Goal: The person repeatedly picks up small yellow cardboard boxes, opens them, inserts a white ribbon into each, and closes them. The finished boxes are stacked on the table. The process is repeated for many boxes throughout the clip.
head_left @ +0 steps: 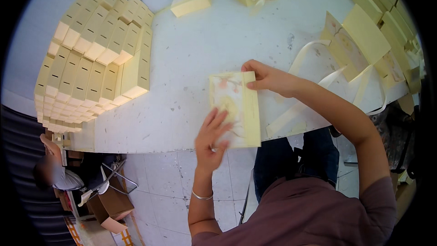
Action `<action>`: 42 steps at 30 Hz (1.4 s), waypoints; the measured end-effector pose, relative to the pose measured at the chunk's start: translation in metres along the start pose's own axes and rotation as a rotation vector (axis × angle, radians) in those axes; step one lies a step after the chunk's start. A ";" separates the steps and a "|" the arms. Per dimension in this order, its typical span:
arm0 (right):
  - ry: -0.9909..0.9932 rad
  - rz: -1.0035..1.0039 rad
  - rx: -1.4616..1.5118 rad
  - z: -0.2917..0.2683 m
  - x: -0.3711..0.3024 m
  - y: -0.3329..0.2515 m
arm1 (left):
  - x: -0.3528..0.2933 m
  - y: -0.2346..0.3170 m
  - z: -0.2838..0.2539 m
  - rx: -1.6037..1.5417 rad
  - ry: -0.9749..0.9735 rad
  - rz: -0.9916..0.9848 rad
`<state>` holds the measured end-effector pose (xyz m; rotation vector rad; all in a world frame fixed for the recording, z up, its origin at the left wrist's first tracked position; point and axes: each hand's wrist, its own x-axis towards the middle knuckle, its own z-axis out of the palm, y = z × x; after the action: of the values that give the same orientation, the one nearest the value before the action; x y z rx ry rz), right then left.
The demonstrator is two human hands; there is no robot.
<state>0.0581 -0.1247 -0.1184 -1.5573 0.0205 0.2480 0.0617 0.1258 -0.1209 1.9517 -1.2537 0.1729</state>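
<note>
Cream-coloured and printed with flowers, a floral box [239, 105] is sitting at the near edge of a white worktable [177, 118], its lower end reaching the table's rim. The right hand [266, 77] is pinching its upper right corner, thumb lying on the plain cream strip and fingers curling around the far edge; the left hand [210, 141] is spreading its fingers loosely over the lower left of the printed face (motion is blurring the fingertips, so whether they are pressing or only skimming is hard to tell). Judging by its look, the box is probably consisting of stiff paperboard, weighing little and holding firm along its edges, yet its pale surface is likely inviting scuffs and its corners dents; a smooth printed face may be sliding easily under dry fingers. The plain strip and outer edges are seemingly offering the safest hold, with a flat palm steadying the print rather than squeezing it. To the right, an open box [368, 34] is standing beside pale ribbons [331, 77] trailing over the tabletop; to the left, cream boxes [100, 41] are rising in a tall stack.
</note>
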 end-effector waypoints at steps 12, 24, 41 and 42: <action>0.010 0.198 -0.059 -0.004 -0.002 -0.012 | 0.012 0.017 -0.003 -0.011 -0.079 -0.031; 0.270 -0.159 -1.291 0.039 -0.010 -0.027 | 0.005 0.025 0.024 -0.496 0.158 -0.218; 0.222 -0.220 -0.088 -0.101 -0.079 -0.012 | 0.004 0.053 0.066 -1.234 0.861 -0.824; 0.283 -0.083 -0.273 -0.101 -0.083 -0.010 | 0.003 0.056 0.067 -1.214 0.857 -0.845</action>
<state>-0.0071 -0.2363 -0.0967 -1.8510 0.1479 -0.0392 -0.0016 0.0677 -0.1340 0.9401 0.1582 -0.1595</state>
